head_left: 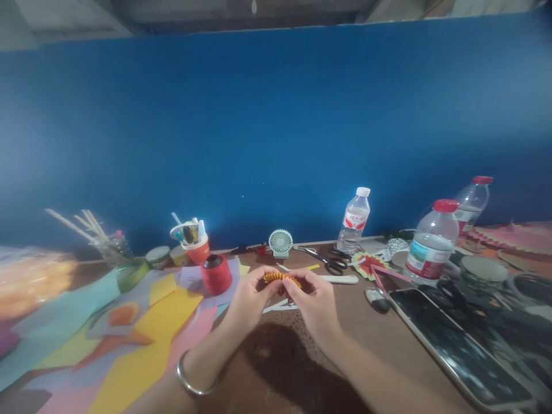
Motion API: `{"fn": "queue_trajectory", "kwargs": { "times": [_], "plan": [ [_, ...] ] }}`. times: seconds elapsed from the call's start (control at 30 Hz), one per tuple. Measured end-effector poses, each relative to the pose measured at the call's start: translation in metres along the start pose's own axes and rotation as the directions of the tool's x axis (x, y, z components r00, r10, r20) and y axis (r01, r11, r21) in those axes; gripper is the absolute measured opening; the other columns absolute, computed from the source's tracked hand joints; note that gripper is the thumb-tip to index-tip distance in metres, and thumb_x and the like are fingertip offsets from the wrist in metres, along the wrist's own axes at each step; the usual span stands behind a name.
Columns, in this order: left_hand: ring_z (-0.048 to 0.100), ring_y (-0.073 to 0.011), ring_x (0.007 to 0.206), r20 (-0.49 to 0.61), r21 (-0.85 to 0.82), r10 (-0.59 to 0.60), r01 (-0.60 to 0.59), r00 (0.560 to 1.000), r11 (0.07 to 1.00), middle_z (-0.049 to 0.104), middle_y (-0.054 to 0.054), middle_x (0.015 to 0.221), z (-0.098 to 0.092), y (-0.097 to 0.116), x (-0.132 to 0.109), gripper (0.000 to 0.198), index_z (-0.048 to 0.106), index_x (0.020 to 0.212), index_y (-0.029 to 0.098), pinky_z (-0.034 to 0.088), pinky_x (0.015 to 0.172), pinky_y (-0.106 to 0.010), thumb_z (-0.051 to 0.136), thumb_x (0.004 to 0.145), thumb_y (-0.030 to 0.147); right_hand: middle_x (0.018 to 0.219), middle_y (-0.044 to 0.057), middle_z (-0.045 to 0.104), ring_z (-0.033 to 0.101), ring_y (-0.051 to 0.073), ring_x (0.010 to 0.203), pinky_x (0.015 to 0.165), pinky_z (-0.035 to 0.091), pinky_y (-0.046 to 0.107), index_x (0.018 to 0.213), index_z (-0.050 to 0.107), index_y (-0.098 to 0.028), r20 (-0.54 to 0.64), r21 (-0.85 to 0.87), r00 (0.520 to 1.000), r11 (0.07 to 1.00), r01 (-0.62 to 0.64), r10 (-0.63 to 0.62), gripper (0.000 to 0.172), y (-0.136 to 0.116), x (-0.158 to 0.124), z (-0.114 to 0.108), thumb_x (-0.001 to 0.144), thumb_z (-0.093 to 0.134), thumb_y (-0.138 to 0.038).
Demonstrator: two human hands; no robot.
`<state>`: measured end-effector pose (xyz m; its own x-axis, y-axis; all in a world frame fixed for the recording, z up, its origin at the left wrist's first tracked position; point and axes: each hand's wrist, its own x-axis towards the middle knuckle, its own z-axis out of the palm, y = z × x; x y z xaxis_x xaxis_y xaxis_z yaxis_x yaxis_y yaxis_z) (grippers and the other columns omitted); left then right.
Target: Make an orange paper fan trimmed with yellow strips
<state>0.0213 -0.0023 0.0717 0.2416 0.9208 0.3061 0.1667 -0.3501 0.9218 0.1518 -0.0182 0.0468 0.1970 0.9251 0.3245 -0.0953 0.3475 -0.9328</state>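
Note:
Between my two hands is a small piece of orange-yellow pleated paper (282, 279), its ridged edge facing up. My left hand (254, 292) pinches its left end with thumb and fingers, a silver bangle (190, 376) round that wrist. On the other side my right hand (314, 296) grips the right end, thumb pressed near the middle. The fingers cover much of the paper. White paper strips (282, 306) lie on the table just below the hands. Behind the right hand sits a white-handled flat tool (342, 279), partly hidden.
Coloured paper sheets (142, 339) cover the left, near a red thread spool (216, 275) and a cup of pens (197, 248). Scissors (332, 263) and a small fan (280, 243) stand behind. Rightward are water bottles (431, 244), a mouse (378, 300) and a phone (452, 345).

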Motion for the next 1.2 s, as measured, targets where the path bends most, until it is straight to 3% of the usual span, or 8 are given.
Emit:
{"fn": "queue_trajectory", "kwargs": {
  "times": [0.37,0.63,0.8,0.97,1.07,1.2],
  "plan": [
    [0.059,-0.0172,0.069,-0.038,0.049,0.05,-0.048,0.998,0.998,0.066,-0.001,0.07,-0.003,0.001,0.002,0.006,0.067,0.07,0.018,0.044,0.065,-0.024,0.067,0.069,0.024,0.071,0.003,0.062,0.056,0.015,0.062,0.053,0.045,0.026,0.072,0.07,-0.019,0.047,0.063,0.998,0.998,0.031,-0.034,0.007,0.001,0.004,-0.001,0.066,0.068,-0.022],
    [0.06,-0.0159,0.071,-0.004,0.103,0.042,-0.042,0.999,0.994,0.066,0.0,0.075,-0.004,0.001,0.001,0.008,0.065,0.076,0.017,0.045,0.067,-0.024,0.062,0.073,0.023,0.088,0.002,0.048,0.055,0.013,0.072,0.061,0.05,0.026,0.095,0.069,-0.026,0.166,0.199,0.983,0.979,0.043,-0.077,0.024,0.001,0.0,-0.002,0.073,0.061,-0.024],
    [0.061,-0.0163,0.073,0.032,0.103,-0.004,0.001,0.999,0.995,0.068,-0.002,0.077,-0.01,0.006,0.005,0.009,0.065,0.08,0.017,0.046,0.069,-0.024,0.06,0.074,0.02,0.086,0.001,0.054,0.058,0.012,0.069,0.064,0.052,0.027,0.104,0.063,-0.027,0.217,0.234,0.975,0.972,-0.002,-0.05,0.03,-0.001,0.001,-0.002,0.074,0.06,-0.021],
    [0.059,-0.0145,0.066,0.105,0.1,-0.073,0.063,0.992,0.993,0.066,-0.001,0.07,-0.014,0.011,0.006,0.01,0.066,0.077,0.016,0.045,0.064,-0.024,0.062,0.072,0.024,0.067,-0.004,0.058,0.058,0.011,0.055,0.053,0.051,0.025,0.087,0.061,-0.022,0.182,0.336,0.983,0.939,-0.073,0.012,0.026,0.003,0.009,-0.003,0.064,0.071,-0.018],
    [0.055,-0.0123,0.06,0.154,0.035,-0.132,0.128,0.979,0.991,0.064,0.0,0.065,-0.013,0.013,0.004,0.013,0.065,0.076,0.016,0.042,0.059,-0.023,0.063,0.072,0.028,0.059,-0.004,0.058,0.054,0.01,0.048,0.045,0.045,0.021,0.076,0.061,-0.019,0.191,0.315,0.979,0.941,-0.124,0.065,0.02,0.006,0.012,-0.004,0.061,0.073,-0.019],
    [0.051,-0.0109,0.055,0.21,-0.005,-0.207,0.212,0.956,0.977,0.059,0.001,0.057,-0.013,0.017,0.002,0.021,0.063,0.068,0.014,0.038,0.053,-0.022,0.067,0.068,0.034,0.065,-0.004,0.057,0.053,0.009,0.056,0.05,0.043,0.019,0.067,0.064,-0.018,0.231,0.35,0.973,0.933,-0.077,-0.007,0.016,0.008,0.014,-0.006,0.056,0.076,-0.015]
  ]
}}
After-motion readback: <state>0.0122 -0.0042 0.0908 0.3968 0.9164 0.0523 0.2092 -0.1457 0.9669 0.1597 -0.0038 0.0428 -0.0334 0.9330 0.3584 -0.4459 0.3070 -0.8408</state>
